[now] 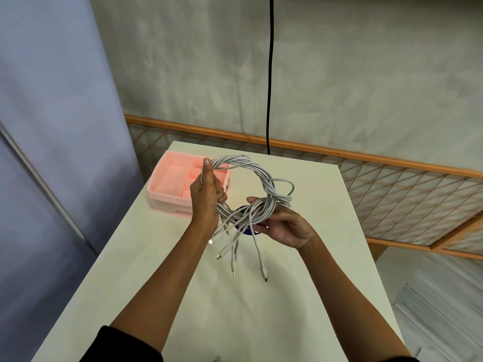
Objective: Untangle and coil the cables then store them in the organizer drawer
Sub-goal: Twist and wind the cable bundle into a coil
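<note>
- The cables (257,176), looped in a coil, are held above the table (300,296).
- The coil's left side is gripped by the left hand (206,194); its lower right side is grasped by the right hand (283,226).
- The plug ends hang free above bare table.
- The organizer (172,186) sits at the table's far-left edge.

No writing, label or number can be read anywhere.

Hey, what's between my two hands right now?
In the head view, white cables bridge the left hand and right hand; a dark blue object shows behind them.
</note>
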{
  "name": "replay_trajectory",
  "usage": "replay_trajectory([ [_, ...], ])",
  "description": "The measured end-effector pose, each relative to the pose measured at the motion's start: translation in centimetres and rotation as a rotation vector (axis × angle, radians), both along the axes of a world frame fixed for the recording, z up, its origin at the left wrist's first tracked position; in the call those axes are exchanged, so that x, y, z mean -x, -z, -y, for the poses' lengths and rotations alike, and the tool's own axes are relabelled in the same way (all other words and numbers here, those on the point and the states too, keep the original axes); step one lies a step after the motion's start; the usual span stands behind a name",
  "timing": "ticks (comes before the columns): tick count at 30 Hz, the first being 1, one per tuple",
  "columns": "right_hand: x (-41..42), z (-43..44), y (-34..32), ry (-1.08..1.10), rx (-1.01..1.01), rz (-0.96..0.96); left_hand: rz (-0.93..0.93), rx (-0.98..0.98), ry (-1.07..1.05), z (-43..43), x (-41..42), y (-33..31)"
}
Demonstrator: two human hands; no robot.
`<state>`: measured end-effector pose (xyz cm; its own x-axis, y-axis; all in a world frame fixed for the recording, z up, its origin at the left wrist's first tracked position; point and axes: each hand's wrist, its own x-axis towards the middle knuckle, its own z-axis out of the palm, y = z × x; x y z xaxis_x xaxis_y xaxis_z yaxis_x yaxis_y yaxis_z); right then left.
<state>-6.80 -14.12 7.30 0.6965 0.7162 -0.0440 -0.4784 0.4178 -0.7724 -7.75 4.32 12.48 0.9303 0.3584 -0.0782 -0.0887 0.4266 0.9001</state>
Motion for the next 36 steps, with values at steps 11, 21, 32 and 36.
replay_trajectory([
  [11,0.6,-3.2,-2.2,0.446,0.418,0.007,0.059,0.021,0.034,-0.1,-0.1,-0.5],
  [21,0.2,-5.3,-3.0,1.262,0.594,0.254,0.103,0.0,0.053,0.1,-0.1,-1.0],
  [32,0.0,-3.8,-5.9,0.406,0.274,0.149,0.076,-0.007,0.063,-0.7,-0.4,-0.8],
  [36,0.2,-3.6,-5.2,0.156,0.276,0.235,0.064,-0.022,0.044,-1.0,-0.8,-1.3],
])
